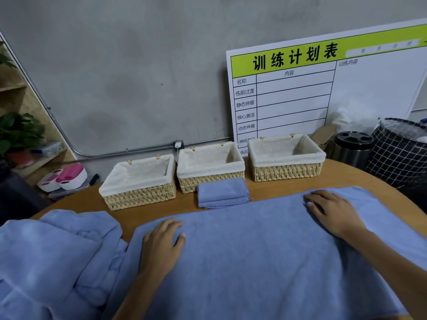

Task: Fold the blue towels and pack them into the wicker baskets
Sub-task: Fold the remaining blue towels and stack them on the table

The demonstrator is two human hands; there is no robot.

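A large blue towel [254, 250] lies spread flat across the wooden table [76, 202]. My left hand [161, 243] rests palm down on its far left part, fingers relaxed. My right hand [332, 213] presses flat near its far right edge. A small folded blue towel [221, 192] sits on the table in front of the middle wicker basket [210, 179]. The left wicker basket [138, 195] and the right wicker basket [286, 172] stand beside it; all three have white liners and hold nothing. A heap of rumpled blue towels [53, 257] lies at the near left.
A white planning board with a green header [323, 88] leans on the grey wall behind the baskets. A black-lidded metal bin [353, 146] and a checked laundry hamper [399, 153] stand at the right. A potted plant [18, 132] and shelves are at the left.
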